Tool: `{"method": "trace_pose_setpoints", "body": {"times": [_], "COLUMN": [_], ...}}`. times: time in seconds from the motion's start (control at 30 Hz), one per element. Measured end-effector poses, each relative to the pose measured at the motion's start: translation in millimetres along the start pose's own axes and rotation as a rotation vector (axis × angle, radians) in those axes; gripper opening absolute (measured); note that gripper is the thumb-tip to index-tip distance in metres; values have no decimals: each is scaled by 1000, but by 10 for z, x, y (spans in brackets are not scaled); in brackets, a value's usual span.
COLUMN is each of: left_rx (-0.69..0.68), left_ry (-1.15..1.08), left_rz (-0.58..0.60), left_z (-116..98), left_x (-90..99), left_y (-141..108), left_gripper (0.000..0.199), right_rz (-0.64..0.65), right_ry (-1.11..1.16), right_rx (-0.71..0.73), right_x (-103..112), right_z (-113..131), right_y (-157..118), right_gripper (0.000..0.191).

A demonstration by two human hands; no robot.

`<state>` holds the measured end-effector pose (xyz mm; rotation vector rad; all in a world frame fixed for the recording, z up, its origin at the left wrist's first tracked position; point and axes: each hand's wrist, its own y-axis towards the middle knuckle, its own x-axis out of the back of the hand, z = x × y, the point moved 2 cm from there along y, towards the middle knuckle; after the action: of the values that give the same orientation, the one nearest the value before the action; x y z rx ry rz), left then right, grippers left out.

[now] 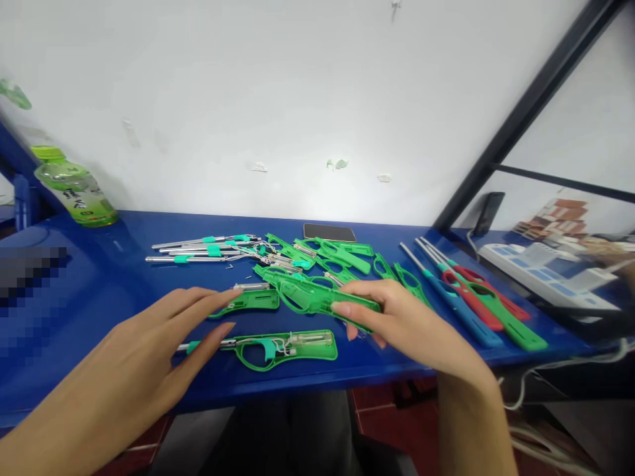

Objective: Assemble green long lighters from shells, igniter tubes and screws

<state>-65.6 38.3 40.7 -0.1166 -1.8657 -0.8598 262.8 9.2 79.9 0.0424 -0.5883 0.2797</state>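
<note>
My right hand (377, 307) grips a green handle shell (310, 294) between thumb and fingers, held above the blue table. My left hand (183, 337), fingers apart, hovers over the metal rod end of an open lighter half (302, 345) near the front edge. That half has a clear fuel tube, white wires and a teal trigger in it. Just behind it lies another green shell (255, 301), partly under my left fingertips. A pile of green shells (342, 254) sits farther back, beside several metal rods with teal parts (198, 251).
Finished-looking lighters (466, 301) in blue, red and green lie at the right. A phone (330, 233) is by the wall, a green bottle (77, 192) at the back left. Power strips (546, 274) stand beyond the black frame. A dark, pixelated object (27, 271) is at the left edge.
</note>
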Motion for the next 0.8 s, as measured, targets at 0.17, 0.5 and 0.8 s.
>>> {"method": "trace_pose_setpoints", "body": {"times": [0.17,0.5,0.8], "left_rx": [-54,27,13], "left_ry": [-196,-304,-280], "left_rz": [-51,16,-30], "left_z": [-210,-285,-305], "left_x": [146,247,240], "left_y": [116,132,105], "left_gripper": [42,39,28], "right_rz": [102,70,35], "right_ry": [-28,-52,-41], "right_rx": [94,167,126], "right_x": [-102,-154,-140], "right_z": [86,101,47], "right_y": [9,38,2], "right_gripper": [40,41,35]}}
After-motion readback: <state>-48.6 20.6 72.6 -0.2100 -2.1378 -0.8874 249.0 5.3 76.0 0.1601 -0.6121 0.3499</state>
